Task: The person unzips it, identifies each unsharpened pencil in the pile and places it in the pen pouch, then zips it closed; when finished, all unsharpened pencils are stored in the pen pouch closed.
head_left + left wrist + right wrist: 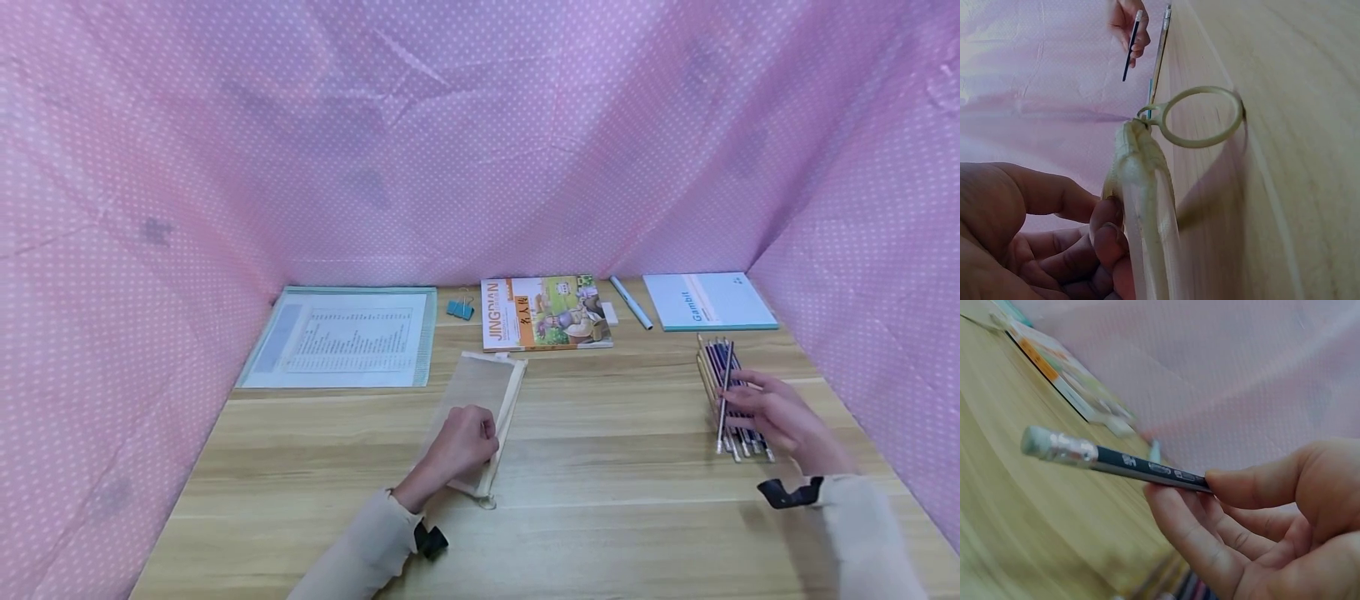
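Note:
My left hand [465, 437] is over a pale mesh zipper pencil case [480, 379] lying flat near the table's middle. In the left wrist view its thumb and fingertips pinch the case's side beside the zipper, and a cream ring [1200, 89] hangs off the zipper end. On the right, my right hand [772, 412] holds one dark pencil [1147, 465] between thumb and fingers, its white eraser [1036, 442] pointing away from the palm. Beneath that hand a bundle of pencils [707, 367], dark and yellowish, lies on the table, partly covered by the fingers.
Along the back lie a clear document folder [337, 337] with a printed sheet, a teal binder clip [460, 310], an illustrated book [551, 312], a light blue pen [632, 302] and a light blue notebook [708, 302]. A pink dotted cloth [480, 167] encloses the wooden table [600, 500].

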A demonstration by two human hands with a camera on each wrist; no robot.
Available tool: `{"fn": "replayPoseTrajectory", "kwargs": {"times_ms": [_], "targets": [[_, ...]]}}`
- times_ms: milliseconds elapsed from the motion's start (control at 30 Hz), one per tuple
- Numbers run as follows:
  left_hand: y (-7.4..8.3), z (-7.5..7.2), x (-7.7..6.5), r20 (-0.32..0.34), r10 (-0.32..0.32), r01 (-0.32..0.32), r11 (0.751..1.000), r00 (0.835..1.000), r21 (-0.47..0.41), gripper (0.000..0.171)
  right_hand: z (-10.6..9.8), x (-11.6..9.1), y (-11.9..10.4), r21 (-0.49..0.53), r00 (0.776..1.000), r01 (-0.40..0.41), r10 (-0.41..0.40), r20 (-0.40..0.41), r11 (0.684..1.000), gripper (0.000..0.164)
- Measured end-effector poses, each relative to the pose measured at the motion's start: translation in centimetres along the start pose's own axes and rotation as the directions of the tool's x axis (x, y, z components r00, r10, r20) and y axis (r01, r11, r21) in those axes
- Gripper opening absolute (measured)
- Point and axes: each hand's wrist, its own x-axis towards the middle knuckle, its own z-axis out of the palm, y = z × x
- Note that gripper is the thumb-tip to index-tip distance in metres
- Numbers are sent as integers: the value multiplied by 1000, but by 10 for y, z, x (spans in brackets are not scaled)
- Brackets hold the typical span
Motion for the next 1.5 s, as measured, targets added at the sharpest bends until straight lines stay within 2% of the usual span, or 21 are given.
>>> {"fn": "replayPoseTrajectory", "kwargs": {"times_ms": [167,333,500,667,967,1200,1500], "targets": [[1,1,1,3,-15,15,1000,1000,-3,15,22,7,7,-8,1000,-10,10,20,1000,38],[2,1,3,-3,-22,22,1000,1000,-12,16,44,17,14,-58,998,-33,35,49,998,38],[3,1,5,-1,-40,40,999,999,-18,14,63,25,21,-103,997,-56,60,39,993,34],[5,0,7,4,-51,51,998,999,-29,13,80,32,28,-75,997,-60,64,45,995,31],[6,1,7,-4,-17,16,999,1000,-46,14,111,44,39,-97,995,-99,98,-18,990,22],[2,3,6,-67,50,-53,998,996,-38,15,134,55,44,-116,993,-122,122,-8,986,19],[3,4,5,-69,38,-40,999,997,-34,15,160,67,56,-101,984,-179,175,-46,979,21]]}}
